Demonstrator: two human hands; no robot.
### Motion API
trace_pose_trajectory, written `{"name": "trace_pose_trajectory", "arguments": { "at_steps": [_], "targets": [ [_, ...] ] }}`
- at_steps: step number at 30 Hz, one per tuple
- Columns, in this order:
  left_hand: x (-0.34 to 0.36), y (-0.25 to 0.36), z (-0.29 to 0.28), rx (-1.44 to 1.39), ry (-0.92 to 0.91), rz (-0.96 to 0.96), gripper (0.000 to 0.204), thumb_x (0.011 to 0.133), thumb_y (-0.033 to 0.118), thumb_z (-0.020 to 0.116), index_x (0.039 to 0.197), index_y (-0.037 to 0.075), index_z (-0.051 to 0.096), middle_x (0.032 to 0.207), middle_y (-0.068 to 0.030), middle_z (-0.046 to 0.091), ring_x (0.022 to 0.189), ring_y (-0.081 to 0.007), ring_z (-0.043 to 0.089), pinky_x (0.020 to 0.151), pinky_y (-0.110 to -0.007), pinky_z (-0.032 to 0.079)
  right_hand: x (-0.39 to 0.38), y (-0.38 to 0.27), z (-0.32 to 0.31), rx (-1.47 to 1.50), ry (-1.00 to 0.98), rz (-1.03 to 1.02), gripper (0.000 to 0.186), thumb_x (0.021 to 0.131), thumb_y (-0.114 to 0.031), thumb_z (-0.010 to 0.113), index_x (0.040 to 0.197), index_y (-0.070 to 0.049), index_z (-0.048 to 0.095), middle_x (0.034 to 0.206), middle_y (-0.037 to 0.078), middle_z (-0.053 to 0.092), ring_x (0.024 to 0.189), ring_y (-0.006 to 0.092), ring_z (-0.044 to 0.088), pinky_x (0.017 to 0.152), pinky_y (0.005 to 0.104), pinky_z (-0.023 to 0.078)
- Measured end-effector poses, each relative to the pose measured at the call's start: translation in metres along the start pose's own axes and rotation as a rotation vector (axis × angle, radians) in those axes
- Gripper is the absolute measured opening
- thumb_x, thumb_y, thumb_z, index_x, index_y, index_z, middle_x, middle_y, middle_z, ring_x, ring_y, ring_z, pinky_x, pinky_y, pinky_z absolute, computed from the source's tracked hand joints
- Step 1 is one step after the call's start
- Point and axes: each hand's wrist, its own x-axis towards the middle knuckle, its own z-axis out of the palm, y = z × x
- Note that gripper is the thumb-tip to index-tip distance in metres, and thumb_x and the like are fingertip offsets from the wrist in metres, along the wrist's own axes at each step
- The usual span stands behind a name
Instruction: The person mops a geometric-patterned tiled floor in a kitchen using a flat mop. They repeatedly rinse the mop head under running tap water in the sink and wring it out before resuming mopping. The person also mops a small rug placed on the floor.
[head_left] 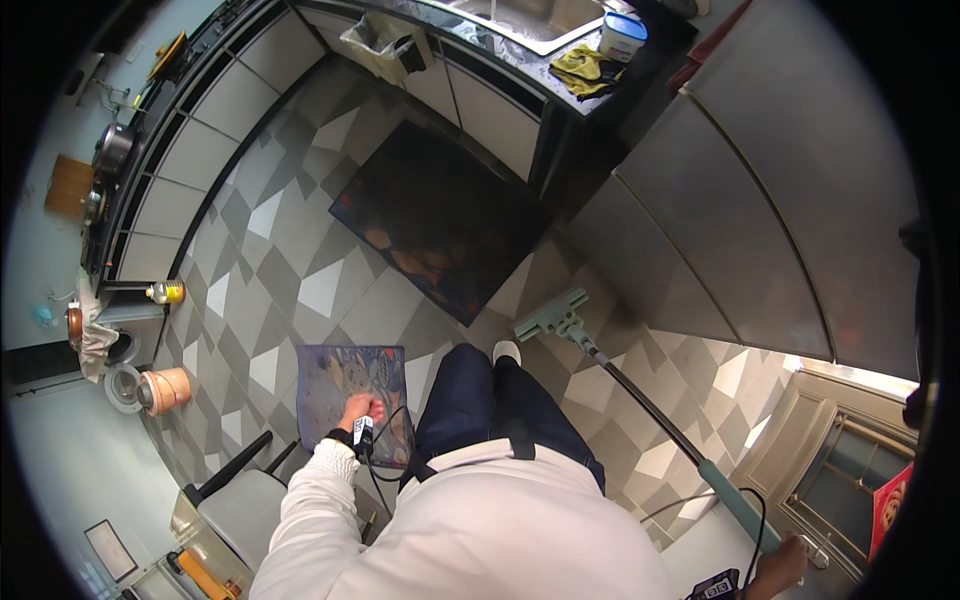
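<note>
Head view, looking down at a kitchen floor in grey and white geometric tiles. At 4 to 5 o'clock, the right hand [785,570], partly cut off by the rim, appears closed around the upper end of a green mop [640,388]. Its pole slants toward the centre, where the flat head rests on tiles near 1 white shoe [507,352]. At 7 to 8 o'clock, the left hand [365,408] curls into a loose fist above a small patterned mat [350,365], nothing visible inside. A larger dark mat [440,215] lies toward 11 o'clock; a pink bucket [168,390] stands near 9.
</note>
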Motion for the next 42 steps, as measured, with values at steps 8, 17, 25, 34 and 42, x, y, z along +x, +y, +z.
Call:
{"name": "trace_pose_trajectory", "arguments": {
  "at_steps": [8,17,25,34,42],
  "targets": [
    [-0.012,0.058,0.045,-0.122,0.023,0.132,0.012,0.084,0.014,0.048,0.092,0.006,0.051,0.076,-0.0083,0.060,0.058,-0.0181,0.059,0.050,-0.034,0.053,0.018,0.008,0.027,0.201,0.362,-0.057,0.033,0.062,0.002,0.050,0.094,-0.004,0.058,0.076,0.015,0.058,0.076,0.0347,0.056,0.064,0.0418,0.043],
    [-0.008,0.127,0.083,0.006,-0.066,0.419,0.019,0.084,0.018,0.051,0.098,0.007,0.048,0.085,-0.0083,0.059,0.069,-0.0179,0.059,0.060,-0.032,0.053,0.027,0.035,0.096,0.222,0.425,-0.083,0.024,0.070,0.000,0.046,0.091,-0.004,0.057,0.080,0.014,0.058,0.078,0.0333,0.056,0.067,0.0404,0.043],
    [-0.025,0.108,0.058,-0.046,-0.002,0.361,0.017,0.084,0.016,0.050,0.098,0.005,0.048,0.083,-0.0089,0.059,0.066,-0.0176,0.059,0.057,-0.032,0.054,0.036,0.032,0.086,0.316,0.581,-0.170,0.024,0.075,-0.004,0.043,0.095,-0.004,0.056,0.079,0.013,0.059,0.073,0.0328,0.056,0.064,0.0398,0.043],
    [-0.033,0.054,0.026,-0.070,-0.018,0.335,0.015,0.082,0.016,0.054,0.094,0.007,0.051,0.082,-0.0082,0.059,0.068,-0.0188,0.059,0.061,-0.034,0.053,0.074,0.010,0.022,0.123,0.565,-0.221,0.019,0.081,-0.007,0.038,0.088,-0.004,0.056,0.075,0.013,0.055,0.071,0.0312,0.054,0.062,0.0409,0.042],
    [0.013,0.015,-0.014,-0.391,0.138,0.177,0.009,0.082,0.013,0.052,0.083,0.004,0.053,0.077,-0.0068,0.060,0.067,-0.0187,0.060,0.064,-0.035,0.053,0.079,-0.036,-0.028,0.383,0.973,-0.081,0.015,0.062,-0.015,0.051,0.052,-0.007,0.043,0.050,0.012,0.044,0.048,0.0308,0.044,0.047,0.0424,0.030]
  ]
}}
